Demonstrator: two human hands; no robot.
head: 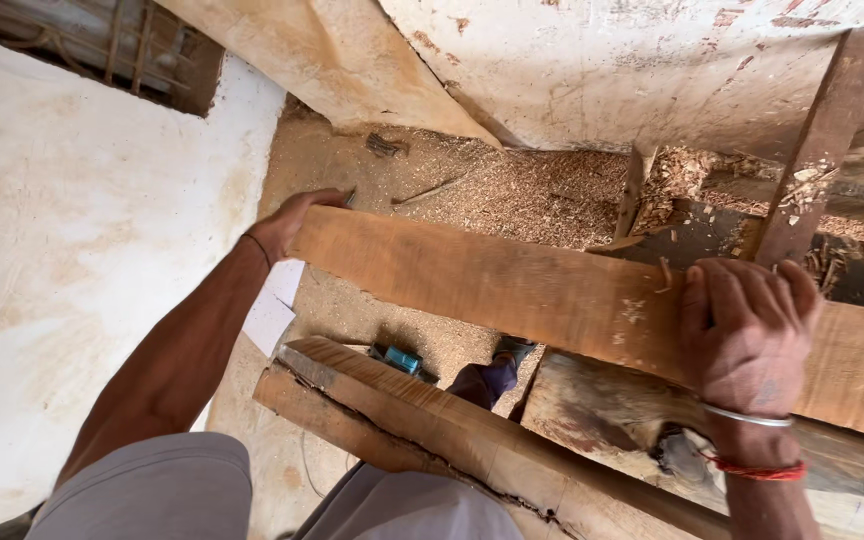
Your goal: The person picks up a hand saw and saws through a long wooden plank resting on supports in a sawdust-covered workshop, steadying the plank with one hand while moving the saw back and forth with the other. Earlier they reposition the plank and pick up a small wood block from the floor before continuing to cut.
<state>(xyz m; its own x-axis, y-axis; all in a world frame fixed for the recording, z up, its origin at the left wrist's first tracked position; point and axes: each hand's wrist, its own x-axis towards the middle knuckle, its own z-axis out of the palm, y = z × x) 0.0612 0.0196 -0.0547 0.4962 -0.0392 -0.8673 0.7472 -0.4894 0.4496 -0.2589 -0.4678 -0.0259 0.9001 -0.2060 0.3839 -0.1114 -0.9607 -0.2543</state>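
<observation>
plank: i see the long wooden plank (552, 295) slanting across a sawdust-strewn floor (512, 190)
left hand (287, 222): clasps its far end
right hand (750, 335): fingers curled over its upper edge
room: whitewashed wall (62, 250), stacked timber (422, 425)

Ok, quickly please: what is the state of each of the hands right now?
Left hand: closed on the far end of the wooden plank.
Right hand: closed over the plank's top edge.

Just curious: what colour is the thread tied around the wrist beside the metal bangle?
Red thread, on the right hand's wrist, seen best in the head view.
</observation>
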